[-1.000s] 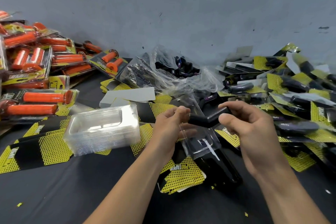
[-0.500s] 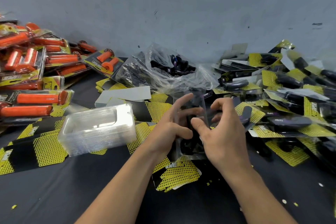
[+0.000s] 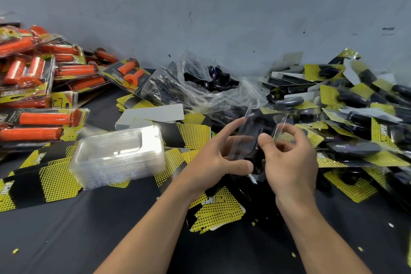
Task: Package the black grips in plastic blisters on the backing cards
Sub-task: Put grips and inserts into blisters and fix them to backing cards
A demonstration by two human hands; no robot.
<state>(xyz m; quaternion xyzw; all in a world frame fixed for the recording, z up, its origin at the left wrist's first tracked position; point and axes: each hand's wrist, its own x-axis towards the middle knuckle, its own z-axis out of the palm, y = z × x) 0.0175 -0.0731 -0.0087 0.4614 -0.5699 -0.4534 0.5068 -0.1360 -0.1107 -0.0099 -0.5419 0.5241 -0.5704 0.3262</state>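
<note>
I've got L hand (image 3: 219,162) gripping the clear blister (image 3: 247,115), thumb on its near end; R hand (image 3: 289,162) pinches its right flange; black grip (image 3: 255,131) inside, above the tabletop (image 3: 66,240) middle; I'd seat the grip flush before lowering onto the backing card (image 3: 219,211) below.

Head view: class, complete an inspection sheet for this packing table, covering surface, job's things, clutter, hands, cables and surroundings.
Surface: black table cover, dotted with yellow scraps.
Job's things: clear blister with a black grip in it, above a backing card; stack of empty blisters at left; bag of black grips by the wall.
Clutter: packed orange grips heaped left, packed black grips heaped right.
Hands: left hand and right hand both grip the clear blister.
Cables: nothing seen.
Surroundings: grey wall, scuffed.
</note>
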